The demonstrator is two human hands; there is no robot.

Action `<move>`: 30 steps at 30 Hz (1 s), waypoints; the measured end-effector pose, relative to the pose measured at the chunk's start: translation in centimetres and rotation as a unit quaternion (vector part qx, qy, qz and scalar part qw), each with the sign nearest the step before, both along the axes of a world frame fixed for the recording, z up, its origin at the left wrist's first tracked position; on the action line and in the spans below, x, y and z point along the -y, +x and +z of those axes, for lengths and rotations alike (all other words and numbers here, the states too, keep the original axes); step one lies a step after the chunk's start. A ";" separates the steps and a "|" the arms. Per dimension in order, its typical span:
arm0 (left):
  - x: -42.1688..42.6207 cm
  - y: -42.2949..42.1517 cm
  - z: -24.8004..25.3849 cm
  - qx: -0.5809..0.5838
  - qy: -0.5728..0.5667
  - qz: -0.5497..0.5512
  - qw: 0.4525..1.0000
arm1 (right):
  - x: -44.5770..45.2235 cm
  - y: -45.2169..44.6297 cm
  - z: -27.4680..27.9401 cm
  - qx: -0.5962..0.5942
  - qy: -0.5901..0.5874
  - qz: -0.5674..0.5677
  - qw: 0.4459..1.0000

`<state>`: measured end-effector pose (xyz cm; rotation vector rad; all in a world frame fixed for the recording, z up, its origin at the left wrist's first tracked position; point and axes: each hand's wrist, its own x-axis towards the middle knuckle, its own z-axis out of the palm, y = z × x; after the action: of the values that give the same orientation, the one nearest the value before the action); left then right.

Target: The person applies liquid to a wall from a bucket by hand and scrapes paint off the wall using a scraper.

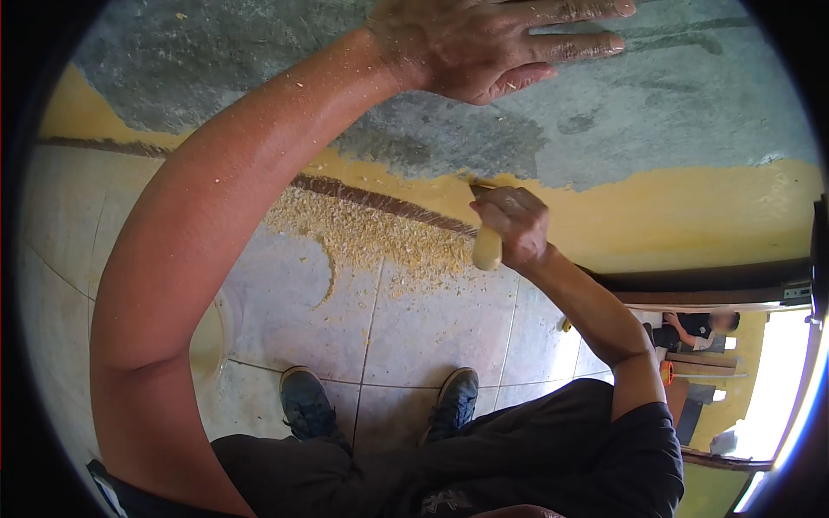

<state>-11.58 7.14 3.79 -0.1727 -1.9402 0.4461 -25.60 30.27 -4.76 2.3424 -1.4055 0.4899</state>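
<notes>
My left hand (484, 47) lies against the wall's bare grey surface (673, 104), its fingers spread and nothing held. In my right hand (515, 226), a scraper (487, 249) with a cream-coloured handle is gripped by closed fingers. Its dark blade meets the wall low down, where a band of yellow paint (656, 211) borders the grey. Most of the blade is hidden by the fist. Below, yellowish paint flakes (380, 242) are heaped on the floor along a brown strip (389, 204) at the wall's foot.
Large pale tiles (440, 328) cover the floor, and my shoes (306, 401) stand on them. Behind my left arm, a pale round rim (226, 324), perhaps a bucket, shows partly. To the right, beyond a dark-framed doorway, another person (691, 328) is in a bright room.
</notes>
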 end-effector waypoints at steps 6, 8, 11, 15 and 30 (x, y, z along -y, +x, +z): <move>0.3 -0.5 -0.3 -0.028 -0.002 -0.020 0.999 | 0.0 0.3 0.1 0.016 -0.020 0.012 1.000; 0.0 0.1 -0.1 -0.018 -0.004 -0.009 1.000 | 0.2 0.6 0.6 0.001 -0.012 0.002 1.000; 0.0 0.2 -0.1 -0.006 -0.005 0.009 1.000 | 0.9 0.4 1.3 0.032 -0.027 0.004 0.999; 0.3 -0.8 -0.3 -0.041 -0.011 -0.018 0.999 | 0.5 -0.4 -0.8 0.031 -0.012 0.000 0.999; 0.0 -0.1 -0.1 -0.003 0.001 -0.002 1.000 | 0.9 -0.1 -1.1 0.024 -0.012 -0.002 1.000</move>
<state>-11.72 7.13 3.72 -0.1727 -1.9346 0.4409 -25.70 29.37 -5.85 2.3224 -1.4182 0.5626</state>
